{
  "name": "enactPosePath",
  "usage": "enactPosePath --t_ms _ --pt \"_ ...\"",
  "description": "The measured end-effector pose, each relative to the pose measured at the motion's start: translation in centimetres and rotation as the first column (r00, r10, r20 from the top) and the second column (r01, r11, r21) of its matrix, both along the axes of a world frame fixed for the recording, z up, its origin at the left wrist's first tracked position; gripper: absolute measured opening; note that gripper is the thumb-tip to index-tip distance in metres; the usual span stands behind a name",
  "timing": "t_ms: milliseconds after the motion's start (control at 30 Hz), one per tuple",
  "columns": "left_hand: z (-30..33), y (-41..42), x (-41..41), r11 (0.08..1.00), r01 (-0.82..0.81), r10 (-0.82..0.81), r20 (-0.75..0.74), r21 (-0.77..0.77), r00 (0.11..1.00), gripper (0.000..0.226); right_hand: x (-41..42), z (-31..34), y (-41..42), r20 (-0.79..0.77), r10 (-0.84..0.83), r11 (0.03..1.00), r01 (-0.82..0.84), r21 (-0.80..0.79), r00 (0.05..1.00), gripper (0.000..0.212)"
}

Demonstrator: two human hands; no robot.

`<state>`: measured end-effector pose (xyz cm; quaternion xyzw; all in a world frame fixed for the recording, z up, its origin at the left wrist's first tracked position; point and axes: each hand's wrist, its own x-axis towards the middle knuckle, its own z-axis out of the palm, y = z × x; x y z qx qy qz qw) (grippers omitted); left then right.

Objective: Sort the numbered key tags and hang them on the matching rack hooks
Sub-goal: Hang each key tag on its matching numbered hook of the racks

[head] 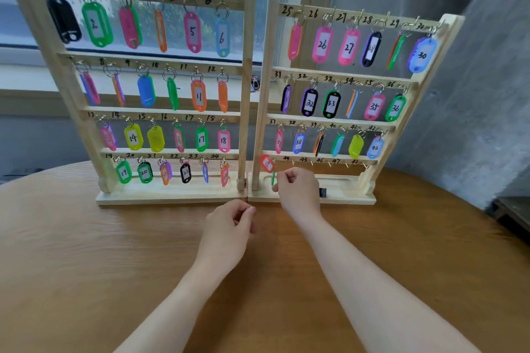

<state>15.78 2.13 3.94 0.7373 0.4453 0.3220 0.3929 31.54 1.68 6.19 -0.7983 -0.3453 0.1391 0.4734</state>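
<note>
Two wooden key racks stand side by side on the table: the left rack with hooks 1 to 24, the right rack with hooks 25 to 48. Coloured numbered tags hang on nearly all hooks. A red tag hangs at the left end of the right rack's bottom row; the hooks marked 44 to 48 are bare. My right hand is curled at that row and pinches a green tag, seen edge-on. My left hand hovers over the table before the racks, fingers loosely curled, holding nothing.
The round wooden table reaches to the front. A small black object lies on the right rack's base tray. Behind the racks are a window sill and a grey wall on the right.
</note>
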Motion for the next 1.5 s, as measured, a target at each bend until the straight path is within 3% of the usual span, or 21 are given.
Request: enactPosePath --t_ms 333,600,767,1033,1167,1300,1500 --pt "1.7 -3.7 -2.4 1.0 0.025 -0.024 0.027 -0.016 0.999 0.027 -0.8 1.2 -5.1 0.059 0.058 0.989 -0.049 -0.137 0.997 0.025" --pt "2.5 -10.3 -2.9 0.982 0.19 -0.19 -0.043 -0.005 0.981 0.025 -1.4 2.9 -15.3 0.176 0.086 0.985 -0.058 -0.162 0.981 0.023" --pt "1.3 -15.3 -2.2 0.928 0.372 -0.372 -0.129 -0.025 0.919 0.023 -2.1 3.1 -22.8 0.272 0.135 0.974 -0.076 -0.215 0.953 0.022" --pt "-1.0 -22.0 -2.0 0.793 0.609 -0.604 -0.143 -0.009 0.784 0.014 -3.0 1.7 -33.3 0.342 0.1 0.958 0.003 -0.288 0.934 0.02" --pt "-1.8 -25.4 -1.2 0.714 0.693 -0.691 -0.059 0.097 0.72 0.013 -3.4 1.3 -37.3 0.332 0.047 0.932 0.079 -0.355 0.942 0.018" --pt "-2.9 -27.4 0.0 0.641 0.738 -0.725 -0.148 0.214 0.673 0.018 -4.2 0.4 -40.7 0.273 0.049 0.896 0.079 -0.438 0.961 0.018" --pt "-3.3 -27.2 0.7 0.683 0.7 -0.657 -0.243 0.209 0.714 0.036 -5.4 -1.1 -43.1 0.179 0.033 0.866 0.061 -0.496 0.983 0.013"
